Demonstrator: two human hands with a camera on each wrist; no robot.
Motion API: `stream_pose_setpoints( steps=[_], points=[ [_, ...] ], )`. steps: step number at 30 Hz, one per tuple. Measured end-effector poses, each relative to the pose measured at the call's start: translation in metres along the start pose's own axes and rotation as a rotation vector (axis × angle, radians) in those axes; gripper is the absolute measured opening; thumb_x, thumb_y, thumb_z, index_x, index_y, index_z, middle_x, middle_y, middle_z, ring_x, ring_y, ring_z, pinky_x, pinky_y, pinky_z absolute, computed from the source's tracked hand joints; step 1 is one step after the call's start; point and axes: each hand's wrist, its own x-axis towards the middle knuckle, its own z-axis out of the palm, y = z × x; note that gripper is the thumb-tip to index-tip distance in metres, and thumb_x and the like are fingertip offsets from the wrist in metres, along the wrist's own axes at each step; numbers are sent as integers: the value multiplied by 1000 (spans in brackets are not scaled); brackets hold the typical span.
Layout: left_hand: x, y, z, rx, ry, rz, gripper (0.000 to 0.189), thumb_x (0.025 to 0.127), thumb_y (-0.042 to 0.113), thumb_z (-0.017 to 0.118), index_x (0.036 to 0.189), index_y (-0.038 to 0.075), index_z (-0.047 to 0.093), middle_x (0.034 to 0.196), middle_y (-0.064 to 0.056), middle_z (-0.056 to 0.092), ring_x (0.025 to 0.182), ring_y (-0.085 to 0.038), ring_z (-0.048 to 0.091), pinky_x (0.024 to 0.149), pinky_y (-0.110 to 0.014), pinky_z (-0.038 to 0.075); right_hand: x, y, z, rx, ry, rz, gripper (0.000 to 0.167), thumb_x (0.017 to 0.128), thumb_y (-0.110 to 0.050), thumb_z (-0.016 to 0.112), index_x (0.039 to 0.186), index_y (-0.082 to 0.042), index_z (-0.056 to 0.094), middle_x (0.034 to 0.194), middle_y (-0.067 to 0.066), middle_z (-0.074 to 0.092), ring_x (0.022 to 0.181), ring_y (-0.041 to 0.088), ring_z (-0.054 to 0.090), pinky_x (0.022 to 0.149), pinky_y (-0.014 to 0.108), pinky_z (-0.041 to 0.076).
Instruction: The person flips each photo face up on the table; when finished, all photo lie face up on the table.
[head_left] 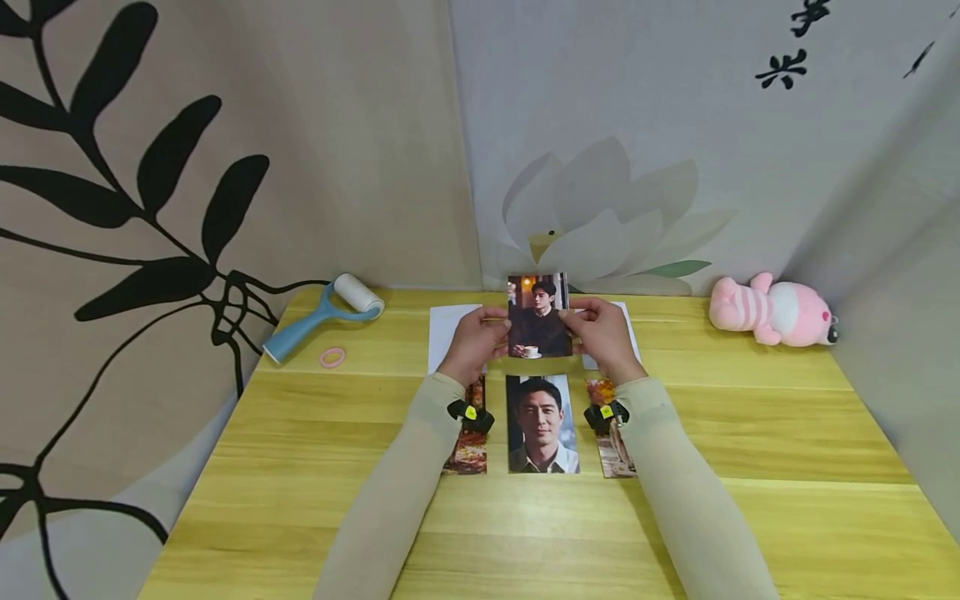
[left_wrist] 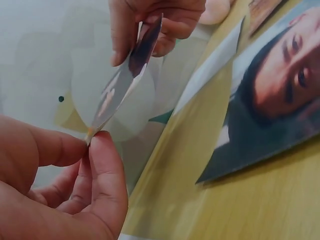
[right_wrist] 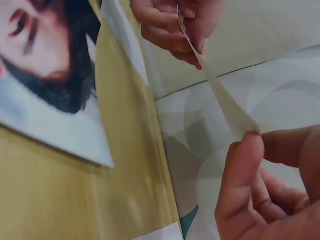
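Between both hands a photo print [head_left: 538,317] of a person in dark clothes with a white cup is held up above the table's back part. My left hand [head_left: 476,340] pinches its left edge between thumb and fingers, and my right hand [head_left: 602,335] pinches the right edge. In the left wrist view the held photo [left_wrist: 125,82] appears nearly edge-on and slightly bowed; the right wrist view shows its pale back [right_wrist: 227,107]. Below it, a portrait photo [head_left: 542,425] lies face up on the table. White sheets [head_left: 447,325] lie partly under the hands.
Two more photos lie partly beneath my wrists, one left [head_left: 472,450] and one right [head_left: 615,454]. A blue-handled lint roller [head_left: 307,325] and a pink ring [head_left: 332,357] are at the table's back left. A pink plush toy [head_left: 776,311] lies back right, near the wall curtain.
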Motion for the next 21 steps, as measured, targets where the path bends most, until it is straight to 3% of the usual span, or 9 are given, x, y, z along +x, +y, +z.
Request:
stream_pose_setpoints(
  steps=[8, 14, 21],
  points=[
    [-3, -2, -4, 86, -10, 5, 31, 104, 12, 64, 135, 7, 65, 121, -11, 67, 94, -17, 65, 83, -32, 62, 4, 7, -1, -20, -15, 13, 36, 104, -15, 67, 136, 1, 67, 95, 4, 66, 67, 8, 67, 57, 28, 62],
    [-4, -5, -6, 165, -15, -7, 36, 103, 5, 61, 139, 4, 66, 131, -17, 68, 97, -20, 71, 85, -33, 64, 8, 14, 0, -97, -17, 24, 37, 103, -12, 66, 137, 1, 67, 99, 6, 64, 71, 9, 63, 57, 26, 61],
    [-6, -7, -8, 172, -69, -50, 41, 106, 4, 57, 147, 1, 59, 146, -20, 62, 122, -33, 69, 94, -34, 62, 11, 23, -1, -201, -64, 31, 38, 102, -9, 66, 139, 1, 66, 113, 19, 69, 81, 17, 69, 61, 30, 63]
  ],
)
